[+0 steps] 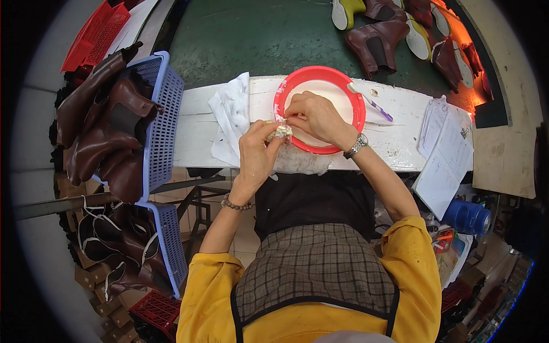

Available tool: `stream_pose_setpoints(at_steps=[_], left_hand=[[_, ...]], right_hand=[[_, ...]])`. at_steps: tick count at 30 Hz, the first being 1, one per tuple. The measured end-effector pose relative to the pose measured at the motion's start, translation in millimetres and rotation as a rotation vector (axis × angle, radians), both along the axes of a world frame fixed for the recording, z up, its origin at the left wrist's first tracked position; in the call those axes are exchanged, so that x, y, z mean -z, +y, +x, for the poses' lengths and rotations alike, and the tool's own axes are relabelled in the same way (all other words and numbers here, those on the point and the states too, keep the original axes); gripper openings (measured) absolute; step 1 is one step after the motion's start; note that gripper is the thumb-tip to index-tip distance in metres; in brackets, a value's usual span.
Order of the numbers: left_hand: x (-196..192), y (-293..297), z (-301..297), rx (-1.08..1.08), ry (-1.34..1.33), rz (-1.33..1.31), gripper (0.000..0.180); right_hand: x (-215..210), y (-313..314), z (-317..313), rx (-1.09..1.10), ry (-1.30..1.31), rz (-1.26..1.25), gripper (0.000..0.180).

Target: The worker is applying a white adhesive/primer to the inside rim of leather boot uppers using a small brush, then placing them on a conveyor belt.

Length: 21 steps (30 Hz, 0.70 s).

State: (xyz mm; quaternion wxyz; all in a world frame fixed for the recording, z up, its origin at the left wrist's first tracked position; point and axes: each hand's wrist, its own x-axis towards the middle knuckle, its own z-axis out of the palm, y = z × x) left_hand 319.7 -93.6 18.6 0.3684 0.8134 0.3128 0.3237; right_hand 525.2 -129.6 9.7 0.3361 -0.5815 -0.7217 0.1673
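Observation:
My left hand (255, 153) pinches a small cream-coloured, crusty lump (282, 132) between thumb and fingers at the near left rim of a red basin (359, 108). Part of the lump looks clear and shiny; its kind cannot be told. My right hand (321, 117) reaches over the basin with its fingers drawn together. Its fingertips meet the lump's upper edge, and what they pinch is too small to make out. Milky white stuff (334, 94) lies in the basin, with white smears on its rim. Left of the basin a crumpled white cloth (231, 111) rests on the white bench board (191, 128).
A purple-and-white brush (374, 106) lies right of the basin, near papers and an open notebook (443, 163). Blue crates (166, 108) of brown boots (117, 123) stand at the left. More boots (377, 43) lie on the green surface at the far right, beside an orange glow.

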Motion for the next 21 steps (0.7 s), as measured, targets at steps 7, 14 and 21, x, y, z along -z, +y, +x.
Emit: stream_pose_setpoints(at_steps=[7,14,21], left_hand=[[17,3,0,0.005,-0.125,-0.293,0.039],[3,13,-1,0.056,0.082,-0.318,0.053],[-16,13,5,0.020,0.230,-0.318,0.064]], right_hand=[[-3,-3,2,-0.024,0.007,0.075,0.013],[-37,-28,23,-0.124,0.271,-0.018,0.008],[-6,-13,6,0.020,0.103,-0.048,0.022]])
